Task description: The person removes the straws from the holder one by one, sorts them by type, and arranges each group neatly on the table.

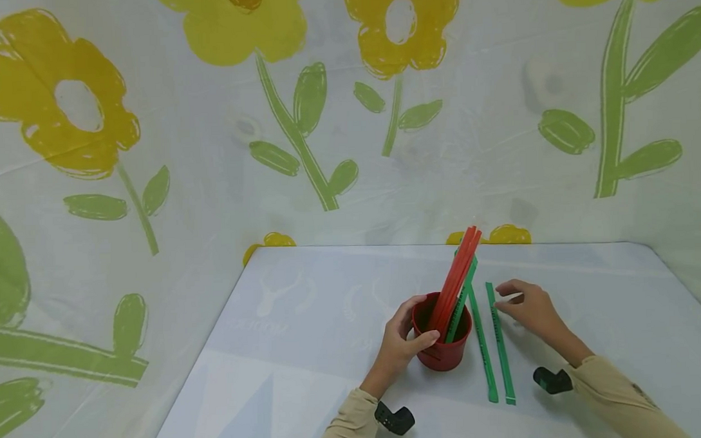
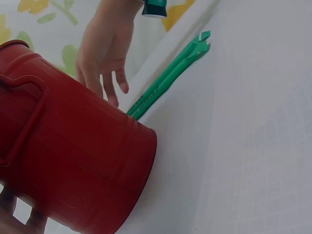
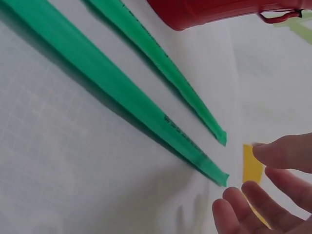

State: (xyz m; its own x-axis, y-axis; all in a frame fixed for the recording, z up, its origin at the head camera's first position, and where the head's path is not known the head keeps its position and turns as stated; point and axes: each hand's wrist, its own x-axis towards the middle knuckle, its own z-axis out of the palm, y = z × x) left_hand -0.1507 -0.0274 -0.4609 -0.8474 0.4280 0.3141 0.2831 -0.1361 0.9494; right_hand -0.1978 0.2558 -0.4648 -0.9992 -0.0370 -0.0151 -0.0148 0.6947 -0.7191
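Observation:
My left hand (image 1: 394, 349) grips a red bucket (image 1: 444, 357), its thumb over the near rim and its fingers round the left side. Several red wrapped straws (image 1: 458, 273) and some green ones (image 1: 460, 308) lean inside it. Two long green wrapped straws lie on the table right of the bucket, roughly side by side: a left one (image 1: 484, 353) and a right one (image 1: 502, 352). Close to the far end of the right one is my right hand (image 1: 532, 310), fingers apart and holding nothing. In the right wrist view, its fingers (image 3: 280, 207) stand just off the straw ends.
The white table (image 1: 291, 350) has rounded far corners. Behind it hangs a pale cloth (image 1: 476, 156) printed with yellow flowers and green leaves. A dark wrist camera (image 1: 395, 418) sits at the left wrist and another camera (image 1: 552, 380) at the right.

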